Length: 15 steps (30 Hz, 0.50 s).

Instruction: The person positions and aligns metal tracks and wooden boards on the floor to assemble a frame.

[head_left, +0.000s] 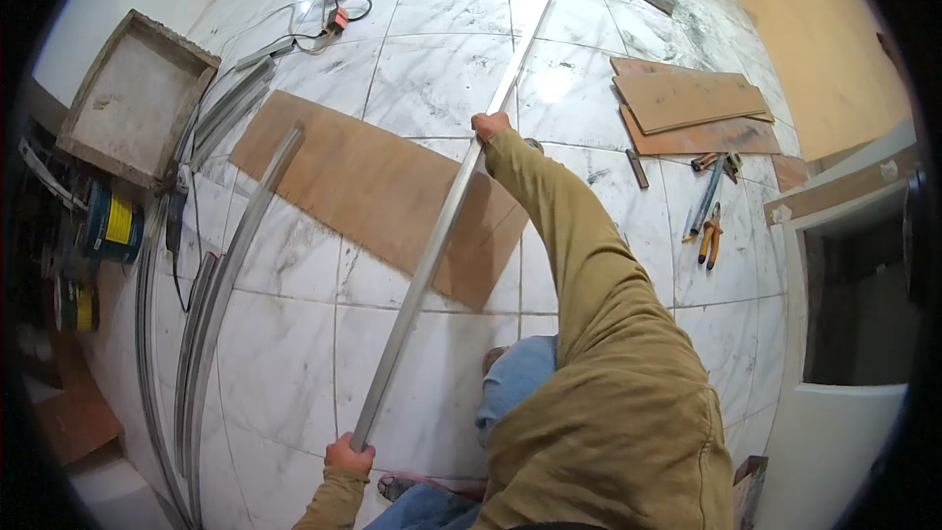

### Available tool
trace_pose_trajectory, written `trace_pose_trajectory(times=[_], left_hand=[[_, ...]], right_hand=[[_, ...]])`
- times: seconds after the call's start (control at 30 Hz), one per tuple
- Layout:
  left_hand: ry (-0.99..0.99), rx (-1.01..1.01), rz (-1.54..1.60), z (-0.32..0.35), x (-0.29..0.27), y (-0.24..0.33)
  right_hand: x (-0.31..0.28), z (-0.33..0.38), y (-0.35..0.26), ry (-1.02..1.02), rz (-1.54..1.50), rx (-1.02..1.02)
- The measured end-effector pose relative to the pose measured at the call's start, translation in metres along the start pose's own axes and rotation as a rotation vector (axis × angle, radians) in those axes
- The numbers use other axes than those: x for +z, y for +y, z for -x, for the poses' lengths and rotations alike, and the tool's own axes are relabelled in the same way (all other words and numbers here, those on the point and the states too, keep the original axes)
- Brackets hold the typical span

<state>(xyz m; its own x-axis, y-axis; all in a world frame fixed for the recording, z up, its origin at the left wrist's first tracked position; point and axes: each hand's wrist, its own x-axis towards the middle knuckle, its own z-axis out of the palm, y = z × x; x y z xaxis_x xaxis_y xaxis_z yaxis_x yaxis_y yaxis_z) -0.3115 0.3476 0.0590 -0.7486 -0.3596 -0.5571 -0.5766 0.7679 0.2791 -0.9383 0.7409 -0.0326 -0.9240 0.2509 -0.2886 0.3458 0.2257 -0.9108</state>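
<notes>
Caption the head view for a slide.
Left hand and right hand grip a long metal bar crossing over a brown board on a marbled tile floor.

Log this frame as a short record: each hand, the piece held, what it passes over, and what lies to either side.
Left hand: closed around the bar's near end
Right hand: gripping the bar farther along
Held piece: long silver metal bar, slanting away toward the upper right
Passes over: brown board; contact unclear
Left side: metal strips, shallow tray
Right side: overlapping boards, orange-handled pliers
Floor: white marbled tiles
</notes>
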Motion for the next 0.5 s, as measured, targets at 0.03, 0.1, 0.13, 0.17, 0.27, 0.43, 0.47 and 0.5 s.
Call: trace_pose_trajectory(times=[0.03,0.1,0.13,0.17,0.27,0.43,0.47,0.5], left_hand=[[-0.007,-0.013,-0.017,0.005,0.000,-0.006],[-0.034,-0.064,-0.047,0.030,0.003,-0.026],[-0.013,-0.013,-0.039,0.032,0.004,-0.028],[-0.020,-0.011,-0.037,0.023,0.005,-0.029],[0.026,0.033,-0.016,0.003,-0.010,-0.010],[-0.028,0.047,-0.123,-0.044,-0.015,0.041],[-0.061,0.050,-0.141,-0.053,-0.012,0.055],[-0.095,0.049,-0.137,-0.057,-0.009,0.068]], right_hand=[[-0.001,0.007,0.001,0.000,-0.047,0.021],[0.016,0.037,0.001,-0.036,-0.031,-0.006],[0.012,0.038,0.007,-0.027,-0.032,-0.024],[0.005,0.039,0.013,-0.020,-0.031,-0.042],[-0.025,0.023,0.003,0.040,-0.089,-0.036],[-0.059,0.002,-0.015,0.090,-0.396,0.037],[-0.073,-0.010,-0.013,0.093,-0.339,0.055],[-0.083,-0.019,-0.006,0.092,-0.279,0.084]])
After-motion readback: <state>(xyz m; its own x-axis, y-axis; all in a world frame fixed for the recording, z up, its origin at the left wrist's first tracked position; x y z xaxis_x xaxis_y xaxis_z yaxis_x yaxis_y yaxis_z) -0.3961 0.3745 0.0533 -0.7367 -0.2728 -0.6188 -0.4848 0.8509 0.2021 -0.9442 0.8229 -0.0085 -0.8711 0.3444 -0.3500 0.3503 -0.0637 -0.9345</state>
